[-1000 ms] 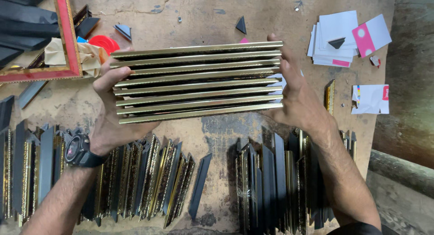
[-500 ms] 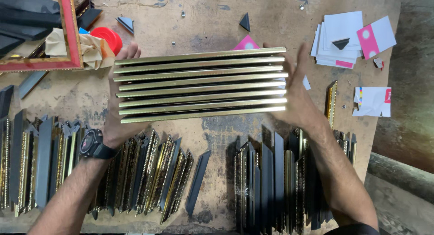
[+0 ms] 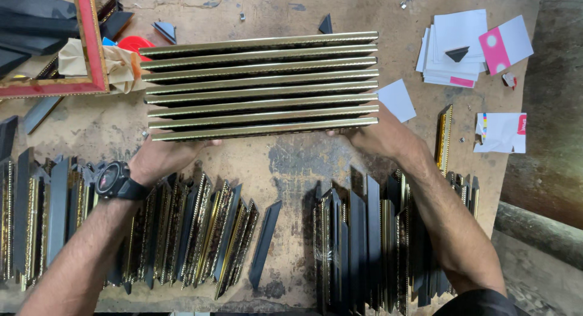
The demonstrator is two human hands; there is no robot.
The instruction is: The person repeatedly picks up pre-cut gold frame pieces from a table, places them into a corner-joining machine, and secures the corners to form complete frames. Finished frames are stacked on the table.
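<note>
Both hands (image 3: 164,155) (image 3: 379,137) hold gold frame strips (image 3: 261,85)

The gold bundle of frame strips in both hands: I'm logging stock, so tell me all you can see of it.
The bundle is eight long gold moulding strips, glossy and metallic-looking, with dark shadowed gaps between them. They lie side by side, lengthwise across the view, ends roughly flush. It sits over the worn table, beside the red frame. The left hand and right hand grip its near edge from below, one toward each end.
</note>
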